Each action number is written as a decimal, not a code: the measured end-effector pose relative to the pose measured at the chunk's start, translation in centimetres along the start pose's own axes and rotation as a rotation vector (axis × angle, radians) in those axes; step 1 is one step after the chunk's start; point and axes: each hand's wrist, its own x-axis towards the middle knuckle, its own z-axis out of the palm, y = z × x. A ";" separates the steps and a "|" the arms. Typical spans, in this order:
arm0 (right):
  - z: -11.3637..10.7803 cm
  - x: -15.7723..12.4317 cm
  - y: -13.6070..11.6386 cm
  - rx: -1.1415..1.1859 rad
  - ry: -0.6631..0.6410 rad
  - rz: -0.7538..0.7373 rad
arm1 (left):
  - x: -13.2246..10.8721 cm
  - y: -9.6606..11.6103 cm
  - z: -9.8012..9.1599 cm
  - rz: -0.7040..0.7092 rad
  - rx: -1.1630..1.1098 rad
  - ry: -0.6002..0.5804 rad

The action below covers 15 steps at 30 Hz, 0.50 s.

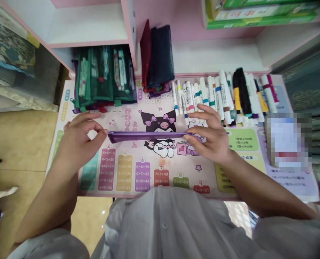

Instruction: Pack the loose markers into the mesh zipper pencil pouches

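Fabric of a slim, flat purple zip pouch [149, 136] is stretched level above the middle of a pink printed counter [176, 165], its edge turned to the camera. Its left end is pinched between thumb and forefinger of the left hand [80, 135]; its right end is gripped by the fingertips of the right hand [212, 138], with the other fingers spread. Just beyond those fingers, a row of white-barrelled markers with coloured caps [203, 93] is laid out. At the back left, green mesh pouches filled with pens [100, 75] are stacked, and near them a dark blue mesh pouch [162, 54] is leaned beside a red pouch [145, 54].

If either light pinch were loosened, that end of the pouch could be dropped; if the spread right fingers were swung forward, the markers could be knocked and set rolling.

The pouch's broad faces are hidden, so whether anything is contained cannot be told. A thing at the right is masked by pixelation, and green-spined books [257, 21] are cut off above.
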 end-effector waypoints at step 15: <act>-0.4 0.2 0.0 0.096 -0.016 -0.038 | 0.5 6.7 -0.5 0.311 -0.026 -0.419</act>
